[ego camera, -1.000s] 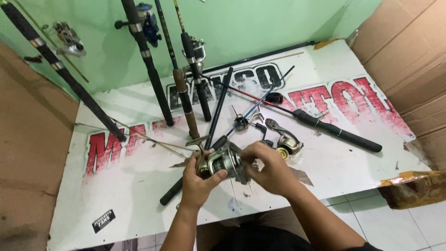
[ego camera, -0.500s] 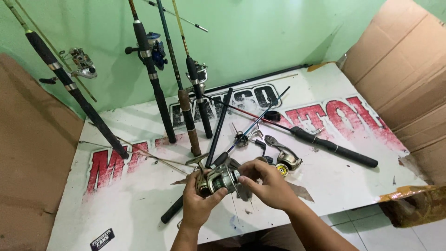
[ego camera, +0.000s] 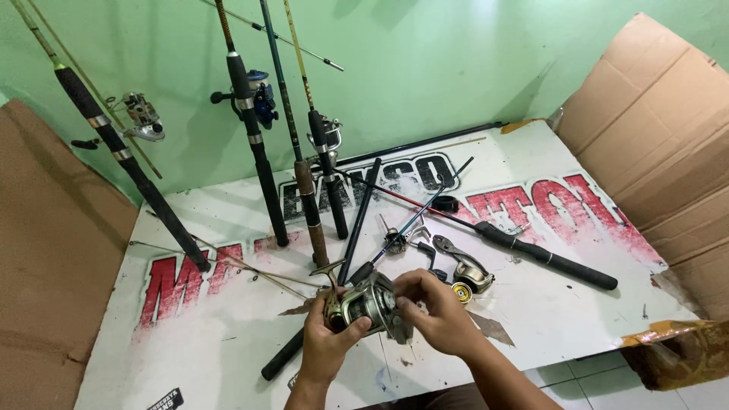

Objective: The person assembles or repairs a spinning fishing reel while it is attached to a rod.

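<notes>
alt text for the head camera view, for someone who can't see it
Seen from above, a person's left hand and right hand hold a metal fishing reel over a white printed board. Several fishing rods lean on a green wall, with brown cardboard at the sides.

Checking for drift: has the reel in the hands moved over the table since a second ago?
No. The reel stays near the table's front edge, beside the lying black rod.

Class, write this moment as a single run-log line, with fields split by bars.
left hand: holds spinning reel | right hand: fingers on reel's side | table: white printed board, loose reel, rod | wall: rods leaning
</notes>
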